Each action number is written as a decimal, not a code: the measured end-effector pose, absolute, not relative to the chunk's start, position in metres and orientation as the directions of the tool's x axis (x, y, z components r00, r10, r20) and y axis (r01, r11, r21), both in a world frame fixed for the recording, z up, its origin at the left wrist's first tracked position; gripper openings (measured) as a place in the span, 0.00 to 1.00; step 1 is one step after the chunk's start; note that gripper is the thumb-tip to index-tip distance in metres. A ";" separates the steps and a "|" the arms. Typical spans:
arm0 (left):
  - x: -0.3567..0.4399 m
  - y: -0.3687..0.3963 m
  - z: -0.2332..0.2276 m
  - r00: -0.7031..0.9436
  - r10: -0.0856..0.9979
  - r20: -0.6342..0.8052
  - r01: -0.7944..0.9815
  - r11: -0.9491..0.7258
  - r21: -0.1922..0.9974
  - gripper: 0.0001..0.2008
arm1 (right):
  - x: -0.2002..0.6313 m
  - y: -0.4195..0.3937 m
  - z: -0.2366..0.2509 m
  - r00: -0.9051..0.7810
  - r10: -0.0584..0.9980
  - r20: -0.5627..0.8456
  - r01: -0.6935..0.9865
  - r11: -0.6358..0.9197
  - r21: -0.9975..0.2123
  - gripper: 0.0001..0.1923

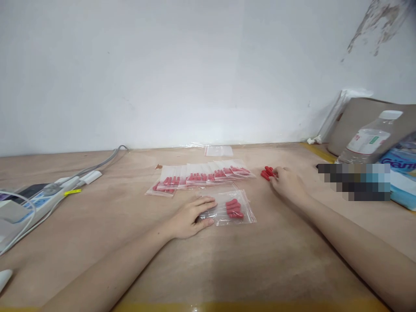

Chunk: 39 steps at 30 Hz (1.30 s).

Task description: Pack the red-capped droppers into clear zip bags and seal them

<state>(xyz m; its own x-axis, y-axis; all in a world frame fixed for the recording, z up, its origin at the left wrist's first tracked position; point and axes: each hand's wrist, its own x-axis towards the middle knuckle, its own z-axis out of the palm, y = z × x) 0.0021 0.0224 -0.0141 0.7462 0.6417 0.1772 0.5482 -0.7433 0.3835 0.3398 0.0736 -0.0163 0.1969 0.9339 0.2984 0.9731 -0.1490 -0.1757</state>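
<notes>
Wooden table (pixel 276 260) carries bagged red caps (pixel 203 177), loose caps (pixel 267 173), bottle (pixel 368 141).
</notes>
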 end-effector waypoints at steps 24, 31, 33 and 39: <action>0.002 0.021 -0.015 0.746 0.635 0.200 0.530 -0.748 0.399 0.23 | 0.335 0.077 -0.005 0.402 0.864 0.303 0.390 0.138 -0.910 0.25; 0.002 0.022 -0.014 0.746 0.638 0.190 0.536 -0.745 0.397 0.23 | 0.306 0.069 -0.024 0.210 0.966 0.150 0.372 0.063 -0.926 0.26; 0.002 0.022 -0.014 0.745 0.641 0.187 0.539 -0.742 0.398 0.23 | 0.310 0.072 -0.030 0.223 0.954 0.203 0.530 0.056 -0.846 0.18; 0.002 0.022 -0.014 0.743 0.643 0.188 0.537 -0.740 0.405 0.23 | 0.318 0.076 -0.033 0.170 0.950 0.262 0.814 0.015 -0.581 0.16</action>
<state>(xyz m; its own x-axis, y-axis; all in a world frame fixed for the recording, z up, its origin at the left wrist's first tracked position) 0.0024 0.0218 -0.0138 0.7427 0.6426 0.1884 0.5373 -0.7398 0.4050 0.3185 0.0758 -0.0332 0.1697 0.9499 0.2623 0.8139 0.0150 -0.5808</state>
